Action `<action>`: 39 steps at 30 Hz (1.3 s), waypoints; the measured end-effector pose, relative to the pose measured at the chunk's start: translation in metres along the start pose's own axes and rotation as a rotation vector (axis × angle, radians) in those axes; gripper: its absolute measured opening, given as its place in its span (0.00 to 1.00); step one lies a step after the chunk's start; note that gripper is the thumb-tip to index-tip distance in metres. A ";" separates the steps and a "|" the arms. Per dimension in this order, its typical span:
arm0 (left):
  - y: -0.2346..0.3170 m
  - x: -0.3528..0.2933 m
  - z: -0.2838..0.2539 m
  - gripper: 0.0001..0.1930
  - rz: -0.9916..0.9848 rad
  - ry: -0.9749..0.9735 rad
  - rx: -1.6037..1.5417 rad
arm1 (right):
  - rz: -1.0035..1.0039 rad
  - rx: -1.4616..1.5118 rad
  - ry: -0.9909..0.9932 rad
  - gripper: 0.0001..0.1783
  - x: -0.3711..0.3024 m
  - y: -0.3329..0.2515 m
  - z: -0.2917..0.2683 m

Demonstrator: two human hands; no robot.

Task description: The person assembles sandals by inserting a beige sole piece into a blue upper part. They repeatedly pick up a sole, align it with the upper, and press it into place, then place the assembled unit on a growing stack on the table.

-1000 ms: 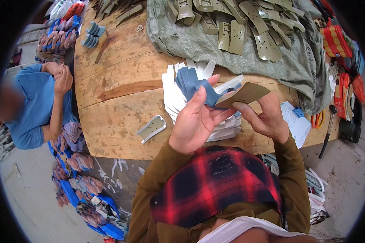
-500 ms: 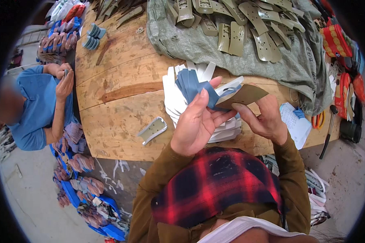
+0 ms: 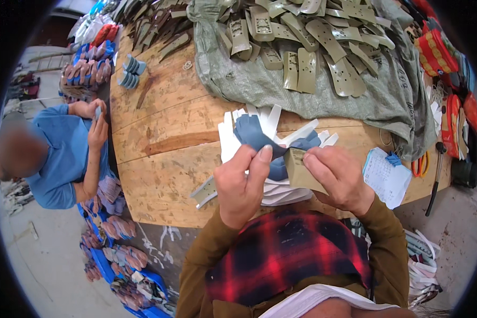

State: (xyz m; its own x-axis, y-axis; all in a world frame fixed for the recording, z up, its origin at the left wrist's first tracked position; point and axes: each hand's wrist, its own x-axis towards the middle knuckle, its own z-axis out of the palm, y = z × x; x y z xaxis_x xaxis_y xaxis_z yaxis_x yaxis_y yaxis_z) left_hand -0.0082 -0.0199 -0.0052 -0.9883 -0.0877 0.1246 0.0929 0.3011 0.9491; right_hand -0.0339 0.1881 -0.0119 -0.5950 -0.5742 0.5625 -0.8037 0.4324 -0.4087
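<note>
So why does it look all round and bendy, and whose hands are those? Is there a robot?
No robot here, just a person using two bare hands. The camera sits on that person's head and looks down, and its very wide lens makes straight edges bend. The left hand pinches a blue strip. The right hand holds a curved olive piece. On the wooden table lie white strips, a paper sheet and a grey-green cover with a heap of olive pieces on it. Someone else, in a blue shirt, is on the left.
</note>
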 end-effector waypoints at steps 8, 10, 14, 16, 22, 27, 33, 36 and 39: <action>0.027 -0.010 0.003 0.05 0.180 0.001 0.284 | 0.041 -0.088 0.023 0.18 -0.002 0.003 0.008; 0.028 -0.012 0.004 0.08 0.192 -0.002 0.304 | 0.059 -0.096 0.017 0.17 -0.001 0.001 0.008; 0.024 -0.013 0.006 0.10 0.255 0.016 0.301 | 0.087 -0.081 0.034 0.16 0.001 0.000 0.011; 0.022 -0.014 0.007 0.10 0.281 0.024 0.316 | 0.101 -0.071 0.030 0.17 0.002 0.000 0.011; 0.012 -0.007 0.007 0.13 0.281 -0.069 0.006 | 0.219 0.091 -0.004 0.16 0.007 -0.001 0.006; 0.002 0.014 0.009 0.14 -0.329 -0.289 -0.980 | 0.389 0.541 -0.078 0.19 0.017 -0.002 -0.011; 0.004 0.014 0.009 0.11 0.015 -0.199 -0.357 | 0.414 0.573 -0.073 0.20 0.020 -0.006 -0.007; 0.014 0.026 0.005 0.12 0.165 -0.179 -0.190 | 0.269 0.519 -0.096 0.20 0.017 -0.003 0.000; 0.044 0.044 -0.003 0.23 0.224 -0.234 -0.165 | 0.278 0.457 -0.224 0.21 0.016 -0.004 0.009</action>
State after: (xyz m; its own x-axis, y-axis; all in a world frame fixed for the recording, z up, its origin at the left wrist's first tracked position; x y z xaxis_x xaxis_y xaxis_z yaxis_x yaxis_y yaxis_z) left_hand -0.0466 -0.0135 0.0434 -0.9403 0.1884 0.2835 0.3099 0.1296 0.9419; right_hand -0.0401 0.1708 -0.0079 -0.7314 -0.6366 0.2445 -0.5096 0.2721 -0.8163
